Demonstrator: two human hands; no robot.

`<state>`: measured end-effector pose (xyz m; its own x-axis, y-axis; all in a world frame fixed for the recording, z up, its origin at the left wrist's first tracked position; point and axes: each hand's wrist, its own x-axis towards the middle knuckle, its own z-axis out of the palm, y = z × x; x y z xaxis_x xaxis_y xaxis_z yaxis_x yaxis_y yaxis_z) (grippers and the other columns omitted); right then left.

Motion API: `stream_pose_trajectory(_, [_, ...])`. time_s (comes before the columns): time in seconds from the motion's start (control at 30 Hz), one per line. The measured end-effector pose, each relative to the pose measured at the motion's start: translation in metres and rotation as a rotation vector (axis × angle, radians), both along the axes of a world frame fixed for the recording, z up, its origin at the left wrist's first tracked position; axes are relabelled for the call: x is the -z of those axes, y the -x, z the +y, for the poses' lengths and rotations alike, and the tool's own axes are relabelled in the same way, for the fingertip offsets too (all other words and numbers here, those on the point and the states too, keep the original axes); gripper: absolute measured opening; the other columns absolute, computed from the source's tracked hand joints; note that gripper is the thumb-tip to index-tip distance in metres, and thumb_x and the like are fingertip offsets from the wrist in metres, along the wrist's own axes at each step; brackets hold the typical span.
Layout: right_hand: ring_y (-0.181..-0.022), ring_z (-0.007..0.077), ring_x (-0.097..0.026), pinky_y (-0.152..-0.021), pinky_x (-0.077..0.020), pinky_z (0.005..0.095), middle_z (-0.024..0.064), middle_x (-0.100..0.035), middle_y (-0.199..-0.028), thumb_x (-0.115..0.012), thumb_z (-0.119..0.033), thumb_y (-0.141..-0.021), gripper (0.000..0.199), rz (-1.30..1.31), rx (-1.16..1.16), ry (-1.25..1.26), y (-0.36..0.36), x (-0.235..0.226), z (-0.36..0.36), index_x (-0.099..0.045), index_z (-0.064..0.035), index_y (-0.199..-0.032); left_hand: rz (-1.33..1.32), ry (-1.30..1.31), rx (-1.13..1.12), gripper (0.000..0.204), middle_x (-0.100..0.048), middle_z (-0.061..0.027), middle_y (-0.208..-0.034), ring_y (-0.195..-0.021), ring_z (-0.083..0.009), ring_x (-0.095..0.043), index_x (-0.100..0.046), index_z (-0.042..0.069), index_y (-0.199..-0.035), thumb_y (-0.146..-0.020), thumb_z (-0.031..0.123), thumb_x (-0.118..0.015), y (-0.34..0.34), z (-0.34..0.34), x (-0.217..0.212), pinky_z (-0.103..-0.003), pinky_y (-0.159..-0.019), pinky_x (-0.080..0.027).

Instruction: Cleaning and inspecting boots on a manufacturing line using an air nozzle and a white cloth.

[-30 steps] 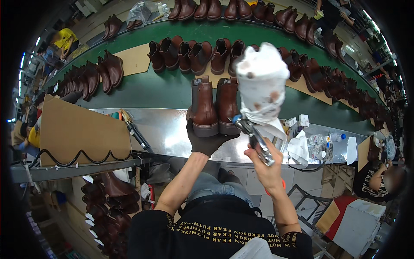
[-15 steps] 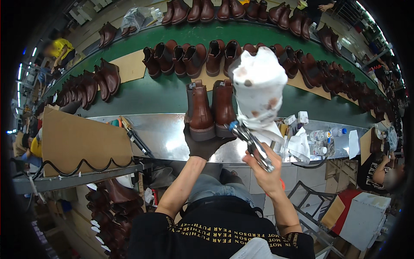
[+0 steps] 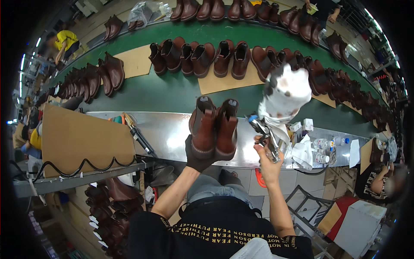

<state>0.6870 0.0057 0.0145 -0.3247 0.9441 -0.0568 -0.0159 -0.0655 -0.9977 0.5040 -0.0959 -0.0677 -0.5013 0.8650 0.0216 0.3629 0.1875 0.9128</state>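
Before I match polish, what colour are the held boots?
The boots are reddish brown, clearest in the head view.

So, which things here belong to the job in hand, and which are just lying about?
In hand:
brown boots, held by the dark-gloved left hand
spray gun with white-wrapped top, in the right hand

Apparently just lying about:
plastic bottles
crumpled white sheet
clear plastic bag
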Motion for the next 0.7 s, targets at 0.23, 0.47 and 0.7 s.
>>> stream_pose_trajectory(0.23, [-0.072, 0.0106, -0.053, -0.068, -0.0449, 0.0262, 0.0051, -0.062, -0.081, -0.074, -0.01, -0.074, 0.026, -0.487, 0.049, 0.097, -0.041, 0.17, 0.036, -0.061, 0.0062, -0.09, -0.053, -0.001, 0.273, 0.052, -0.06, -0.0221, -0.103, -0.092, -0.0312, -0.061, -0.052, 0.001, -0.118, -0.079, 0.035, -0.059, 0.089, -0.042, 0.099, -0.04, -0.083, -0.046])
stream_pose_trajectory(0.47, [-0.092, 0.0284, -0.056, -0.081, -0.0448, 0.039, 0.0147, -0.057, -0.105, -0.076, -0.009, -0.065, 0.05, -0.258, -0.37, -1.003, 0.041, 0.022, -0.01, -0.055, -0.0024, -0.11, -0.882, 0.355, 0.297, 0.05, -0.059, -0.0193, -0.111, -0.095, -0.0279, -0.06, -0.05, -0.001, -0.12, -0.083, 0.033, -0.057, 0.176, -0.009, 0.065, -0.039, -0.084, -0.046])
stream_pose_trajectory(0.7, [-0.069, 0.0225, -0.052, -0.062, -0.0431, 0.0319, 0.0069, -0.052, -0.07, -0.057, -0.007, -0.067, 0.011, -0.55, -0.581, -1.152, 0.131, 0.003, -0.006, -0.057, -0.0019, -0.076, -1.757, 0.415, 0.392, 0.048, -0.056, -0.0154, -0.119, -0.1, -0.0236, -0.058, -0.045, -0.005, -0.124, -0.09, 0.029, -0.049, 0.183, 0.058, -0.006, -0.035, -0.086, -0.045])
